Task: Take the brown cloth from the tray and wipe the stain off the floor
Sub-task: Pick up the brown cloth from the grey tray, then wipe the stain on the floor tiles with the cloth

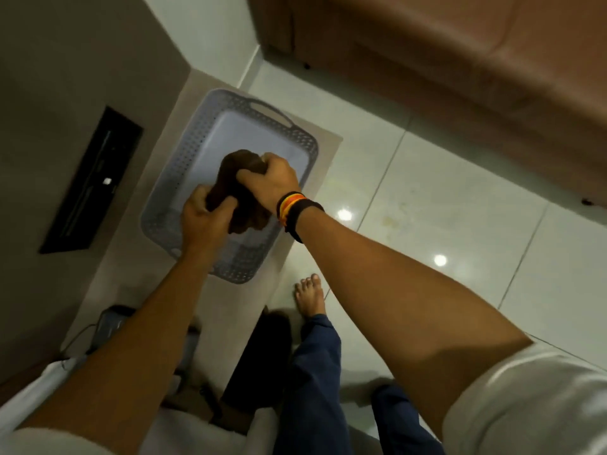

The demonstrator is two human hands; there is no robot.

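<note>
No text, label, brand, number or sign can be read anywhere in the head view; the grey tray (297, 139) shows only a perforated pattern on its rim, and the striped wristband (290, 206) just beside it carries colours, not letters.

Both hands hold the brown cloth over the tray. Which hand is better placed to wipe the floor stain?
Probably the right hand: the faint stain lies on the tiles on its side; the left hand is farther.

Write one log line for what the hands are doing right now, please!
step: grab cloth | left hand: gripping cloth | right hand: gripping cloth | cloth: bunched over tray | floor: not wiped yet
</note>
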